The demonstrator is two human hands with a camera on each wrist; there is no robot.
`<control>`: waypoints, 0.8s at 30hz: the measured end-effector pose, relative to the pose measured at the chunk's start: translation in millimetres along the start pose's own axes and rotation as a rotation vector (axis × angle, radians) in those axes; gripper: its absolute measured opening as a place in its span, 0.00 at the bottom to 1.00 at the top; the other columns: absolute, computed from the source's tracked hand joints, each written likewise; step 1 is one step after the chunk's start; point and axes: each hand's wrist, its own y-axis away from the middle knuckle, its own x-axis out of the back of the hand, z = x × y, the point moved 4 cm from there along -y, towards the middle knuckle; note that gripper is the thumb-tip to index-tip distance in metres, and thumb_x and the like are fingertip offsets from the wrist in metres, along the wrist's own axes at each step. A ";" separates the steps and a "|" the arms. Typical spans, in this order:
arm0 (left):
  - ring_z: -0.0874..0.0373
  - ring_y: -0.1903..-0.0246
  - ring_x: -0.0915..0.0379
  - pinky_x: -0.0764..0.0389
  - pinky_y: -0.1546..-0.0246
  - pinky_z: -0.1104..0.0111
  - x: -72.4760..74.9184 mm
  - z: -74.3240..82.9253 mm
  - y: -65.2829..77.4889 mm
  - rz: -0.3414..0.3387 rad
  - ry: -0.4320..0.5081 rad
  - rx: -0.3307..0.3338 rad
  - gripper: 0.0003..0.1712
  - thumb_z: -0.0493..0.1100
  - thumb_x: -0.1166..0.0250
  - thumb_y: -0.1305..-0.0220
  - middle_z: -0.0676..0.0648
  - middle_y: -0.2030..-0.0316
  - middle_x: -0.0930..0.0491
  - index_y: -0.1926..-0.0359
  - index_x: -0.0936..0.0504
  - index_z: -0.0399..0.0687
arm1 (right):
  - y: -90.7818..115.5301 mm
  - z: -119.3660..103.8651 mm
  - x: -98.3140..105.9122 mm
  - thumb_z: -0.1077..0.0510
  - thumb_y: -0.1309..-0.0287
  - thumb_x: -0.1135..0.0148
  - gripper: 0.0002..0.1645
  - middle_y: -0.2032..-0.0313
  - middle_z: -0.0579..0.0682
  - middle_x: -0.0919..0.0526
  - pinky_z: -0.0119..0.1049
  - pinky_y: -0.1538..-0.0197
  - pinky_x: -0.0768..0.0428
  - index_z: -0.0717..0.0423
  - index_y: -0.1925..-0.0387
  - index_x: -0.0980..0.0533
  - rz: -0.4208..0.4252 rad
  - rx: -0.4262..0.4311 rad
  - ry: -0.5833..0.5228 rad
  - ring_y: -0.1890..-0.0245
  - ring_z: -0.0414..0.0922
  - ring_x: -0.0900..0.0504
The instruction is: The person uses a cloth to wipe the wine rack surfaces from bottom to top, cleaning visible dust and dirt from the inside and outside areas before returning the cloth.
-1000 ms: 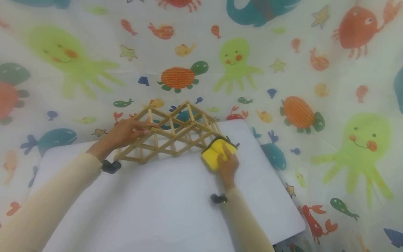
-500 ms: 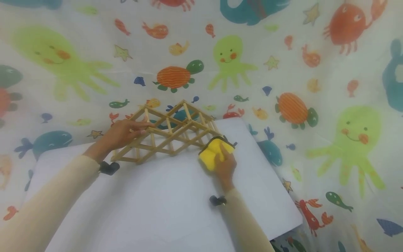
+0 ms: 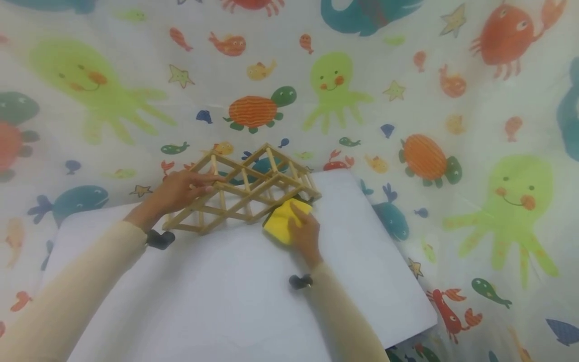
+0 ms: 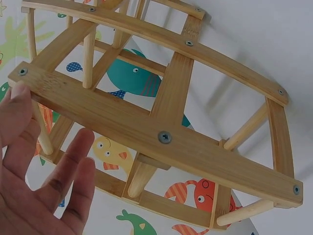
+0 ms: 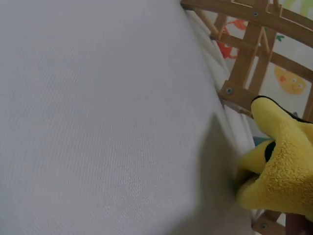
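Note:
A folding wooden lattice rack (image 4: 122, 116), made of slats and round dowels joined with screws, stands at the back of the white table in the head view. My left hand (image 3: 178, 192) holds one end of an upper slat on the rack's left side; in the left wrist view the thumb presses at the screwed end. A yellow cloth (image 3: 280, 223) with dark edging is bunched in my right hand (image 3: 307, 235), against the lower right front of the rack. Close up in the right wrist view, the folded cloth overlaps the slats and hides most of that hand.
The white tabletop (image 3: 217, 296) stretches in front of the rack, its right edge running diagonally. Behind hangs a pale curtain (image 3: 375, 60) printed with sea animals. Small black devices (image 3: 160, 240) sit at both wrists.
My right hand has moved left with the yellow cloth, from the rack's right end toward its middle. The left hand keeps its hold and the rack stays in place.

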 end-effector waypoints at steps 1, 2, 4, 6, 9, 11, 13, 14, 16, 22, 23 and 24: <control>0.35 0.42 0.18 0.19 0.57 0.55 0.3 -0.7 -0.1 -0.002 0.003 0.001 0.23 0.45 0.34 0.24 0.41 0.29 0.25 0.30 0.18 0.61 | -0.7 -0.4 -2.3 0.61 0.33 0.33 0.27 0.38 0.57 0.13 0.52 0.35 0.18 0.51 0.33 0.20 -0.011 0.005 0.015 0.44 0.58 0.12; 0.35 0.41 0.19 0.20 0.58 0.57 0.5 -1.0 -0.2 -0.004 0.005 -0.003 0.23 0.45 0.34 0.23 0.41 0.28 0.25 0.30 0.19 0.60 | -1.3 0.7 -4.1 0.60 0.33 0.34 0.27 0.38 0.56 0.13 0.51 0.35 0.18 0.49 0.33 0.20 -0.025 -0.013 0.053 0.42 0.57 0.13; 0.34 0.40 0.20 0.20 0.57 0.57 1.2 -1.4 -0.1 -0.003 0.005 -0.008 0.24 0.45 0.34 0.23 0.41 0.29 0.24 0.30 0.19 0.59 | -1.9 4.6 -4.9 0.60 0.35 0.35 0.28 0.39 0.54 0.12 0.51 0.38 0.17 0.46 0.34 0.19 -0.036 -0.081 0.145 0.41 0.57 0.13; 0.34 0.39 0.20 0.19 0.55 0.55 1.8 -2.0 0.3 0.000 -0.001 -0.008 0.23 0.45 0.34 0.23 0.42 0.29 0.24 0.30 0.18 0.59 | -1.8 7.9 -2.3 0.60 0.39 0.35 0.29 0.41 0.52 0.11 0.50 0.43 0.15 0.42 0.36 0.18 -0.024 -0.165 0.224 0.43 0.57 0.12; 0.33 0.39 0.20 0.18 0.52 0.49 2.7 -1.9 0.5 -0.002 0.001 -0.003 0.22 0.46 0.35 0.23 0.40 0.29 0.25 0.31 0.18 0.60 | -2.4 5.8 2.4 0.62 0.43 0.34 0.30 0.43 0.53 0.10 0.51 0.47 0.15 0.40 0.38 0.16 0.031 -0.219 0.233 0.47 0.58 0.11; 0.32 0.37 0.22 0.19 0.51 0.47 2.8 -1.5 -0.3 -0.007 0.006 0.005 0.22 0.47 0.35 0.22 0.40 0.27 0.27 0.31 0.18 0.61 | -4.8 -0.4 2.7 0.62 0.42 0.33 0.29 0.42 0.55 0.11 0.52 0.47 0.14 0.42 0.38 0.16 0.046 -0.170 0.190 0.48 0.58 0.11; 0.32 0.35 0.24 0.19 0.50 0.48 3.3 -0.8 -0.7 -0.011 0.009 0.011 0.22 0.47 0.35 0.22 0.40 0.27 0.27 0.31 0.18 0.62 | -7.3 -6.6 -0.6 0.61 0.40 0.32 0.28 0.42 0.56 0.11 0.53 0.46 0.14 0.45 0.37 0.16 0.028 -0.105 0.148 0.47 0.58 0.11; 0.32 0.34 0.24 0.19 0.51 0.49 3.4 -0.6 -0.8 -0.014 0.009 0.010 0.22 0.47 0.35 0.22 0.40 0.27 0.27 0.30 0.18 0.62 | -8.5 -8.5 -2.9 0.61 0.39 0.32 0.28 0.42 0.57 0.11 0.53 0.47 0.14 0.46 0.37 0.17 0.004 -0.080 0.140 0.48 0.59 0.11; 0.34 0.38 0.21 0.20 0.54 0.54 3.3 -0.3 -1.0 -0.016 0.007 0.005 0.23 0.46 0.35 0.23 0.41 0.27 0.27 0.30 0.19 0.62 | -10.1 -8.0 -7.4 0.59 0.38 0.33 0.28 0.41 0.56 0.11 0.52 0.48 0.14 0.45 0.36 0.17 -0.042 -0.073 0.157 0.46 0.58 0.11; 0.40 0.47 0.17 0.25 0.59 0.60 1.9 -1.1 -1.3 -0.013 -0.003 0.005 0.23 0.46 0.34 0.23 0.40 0.27 0.27 0.30 0.18 0.63 | -7.5 9.1 0.8 0.57 0.40 0.32 0.29 0.39 0.50 0.12 0.51 0.45 0.15 0.37 0.36 0.17 -0.114 -0.227 0.278 0.41 0.56 0.13; 0.40 0.47 0.18 0.25 0.59 0.60 1.6 -1.4 -1.3 -0.013 -0.007 0.009 0.23 0.46 0.34 0.23 0.40 0.27 0.27 0.31 0.18 0.64 | -6.2 9.9 4.5 0.58 0.41 0.32 0.29 0.40 0.51 0.11 0.51 0.46 0.15 0.37 0.37 0.16 -0.095 -0.226 0.272 0.44 0.55 0.12; 0.41 0.45 0.18 0.25 0.58 0.60 1.3 -1.9 -1.4 -0.011 -0.011 0.012 0.22 0.46 0.34 0.23 0.40 0.27 0.27 0.31 0.18 0.65 | -4.7 9.0 8.0 0.58 0.41 0.32 0.29 0.42 0.51 0.10 0.50 0.47 0.15 0.37 0.38 0.16 -0.069 -0.210 0.254 0.46 0.55 0.11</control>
